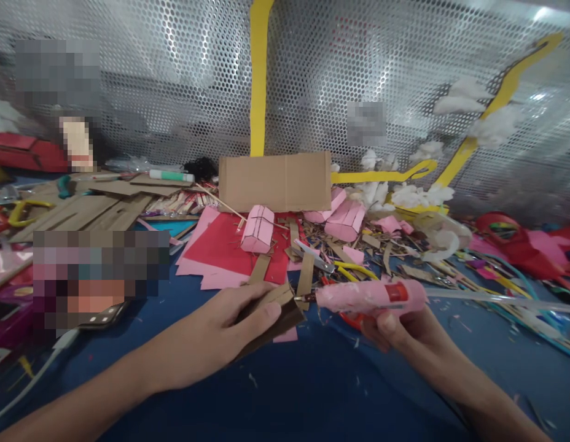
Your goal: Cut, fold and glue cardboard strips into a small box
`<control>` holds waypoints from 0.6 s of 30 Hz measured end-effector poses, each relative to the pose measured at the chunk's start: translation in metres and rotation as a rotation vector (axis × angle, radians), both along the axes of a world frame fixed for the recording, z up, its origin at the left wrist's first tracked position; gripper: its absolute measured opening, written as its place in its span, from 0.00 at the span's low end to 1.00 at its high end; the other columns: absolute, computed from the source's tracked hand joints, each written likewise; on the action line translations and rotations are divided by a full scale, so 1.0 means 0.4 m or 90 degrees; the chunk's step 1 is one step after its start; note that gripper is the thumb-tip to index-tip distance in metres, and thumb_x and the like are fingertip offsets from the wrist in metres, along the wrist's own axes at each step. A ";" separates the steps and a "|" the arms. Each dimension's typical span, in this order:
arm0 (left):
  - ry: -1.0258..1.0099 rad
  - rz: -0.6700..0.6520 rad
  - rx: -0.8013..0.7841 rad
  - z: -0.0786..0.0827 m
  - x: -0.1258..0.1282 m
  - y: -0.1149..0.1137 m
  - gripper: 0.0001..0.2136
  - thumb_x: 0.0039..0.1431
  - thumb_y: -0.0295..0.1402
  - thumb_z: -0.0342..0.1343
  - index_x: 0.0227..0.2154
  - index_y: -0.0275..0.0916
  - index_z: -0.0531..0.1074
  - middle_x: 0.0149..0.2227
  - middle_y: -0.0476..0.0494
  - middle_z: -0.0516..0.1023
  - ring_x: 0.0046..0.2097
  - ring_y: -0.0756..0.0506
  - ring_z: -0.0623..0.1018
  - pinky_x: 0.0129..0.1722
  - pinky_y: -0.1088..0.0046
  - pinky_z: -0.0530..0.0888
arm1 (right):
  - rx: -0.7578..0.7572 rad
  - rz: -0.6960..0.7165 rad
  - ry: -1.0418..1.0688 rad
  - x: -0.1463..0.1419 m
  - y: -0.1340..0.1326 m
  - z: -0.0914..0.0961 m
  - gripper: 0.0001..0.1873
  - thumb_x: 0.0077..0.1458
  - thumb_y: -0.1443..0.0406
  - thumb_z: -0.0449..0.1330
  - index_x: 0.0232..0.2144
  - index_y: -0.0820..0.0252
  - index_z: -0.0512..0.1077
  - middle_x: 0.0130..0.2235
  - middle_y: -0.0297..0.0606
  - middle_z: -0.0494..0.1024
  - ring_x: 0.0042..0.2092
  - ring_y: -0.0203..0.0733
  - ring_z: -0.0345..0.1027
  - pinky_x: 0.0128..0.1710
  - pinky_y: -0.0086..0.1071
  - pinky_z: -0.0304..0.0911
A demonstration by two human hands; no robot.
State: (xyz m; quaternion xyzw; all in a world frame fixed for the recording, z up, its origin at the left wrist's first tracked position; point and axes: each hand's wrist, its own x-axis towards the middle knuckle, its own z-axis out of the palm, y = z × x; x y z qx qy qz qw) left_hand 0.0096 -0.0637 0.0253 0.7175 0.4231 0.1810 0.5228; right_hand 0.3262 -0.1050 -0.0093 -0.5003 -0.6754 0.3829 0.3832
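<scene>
While fingers (260, 314) pinch cardboard (287, 312), glue gun (368, 296) beside.

Matt brown cardboard piece (276, 310); pink glue gun (370, 296), slightly glossy plastic; far wall of shiny perforated metal sheet (151, 80); matt blue table surface (285, 393).

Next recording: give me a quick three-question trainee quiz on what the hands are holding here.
1. True or false: the right hand holds a pink glue gun.
2. What does the left hand grip? A) scissors B) a cardboard piece C) a marker
3. Fill in: the table under both hands is ____ in colour.
Key: 1 true; 2 B; 3 blue.
</scene>
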 end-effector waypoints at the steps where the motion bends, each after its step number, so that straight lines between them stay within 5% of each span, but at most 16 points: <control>1: -0.002 0.005 0.006 -0.002 0.000 0.000 0.23 0.69 0.55 0.46 0.53 0.47 0.76 0.47 0.47 0.81 0.44 0.43 0.78 0.43 0.70 0.73 | -0.001 0.000 -0.003 0.001 0.000 0.000 0.21 0.65 0.47 0.58 0.29 0.55 0.70 0.25 0.33 0.67 0.27 0.39 0.60 0.25 0.31 0.62; 11: 0.012 -0.002 0.015 0.001 -0.001 0.002 0.24 0.70 0.56 0.44 0.49 0.45 0.77 0.43 0.47 0.80 0.38 0.45 0.76 0.38 0.72 0.71 | -0.043 -0.030 -0.007 -0.003 -0.006 0.015 0.23 0.63 0.43 0.58 0.32 0.55 0.70 0.24 0.31 0.66 0.26 0.39 0.58 0.25 0.32 0.62; 18: 0.007 -0.012 0.008 -0.005 -0.002 0.005 0.24 0.69 0.56 0.46 0.54 0.47 0.75 0.44 0.46 0.80 0.43 0.43 0.77 0.40 0.71 0.73 | -0.078 0.013 0.008 0.011 0.005 0.014 0.25 0.65 0.43 0.57 0.27 0.55 0.65 0.24 0.31 0.65 0.26 0.37 0.58 0.25 0.30 0.59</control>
